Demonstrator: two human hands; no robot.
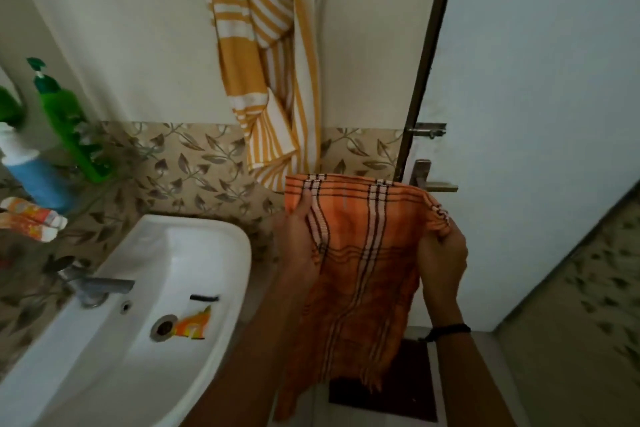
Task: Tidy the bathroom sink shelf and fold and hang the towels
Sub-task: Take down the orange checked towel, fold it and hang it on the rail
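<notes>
Holding the orange towel (pixel 360 253) up beside the sink (pixel 194 253), we grip its upper corners, left hand (pixel 299 236) and right hand (pixel 441 253) both curled round cloth.

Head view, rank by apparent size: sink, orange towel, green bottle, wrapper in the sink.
1. sink
2. orange towel: close to the sink in size and nearer the camera, so the top two are unsure
3. green bottle
4. wrapper

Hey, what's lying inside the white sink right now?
Inside the sink lie an orange wrapper beside the drain and a small black item. The left forearm hides part of the near rim; the basin's near end runs out of frame.
</notes>
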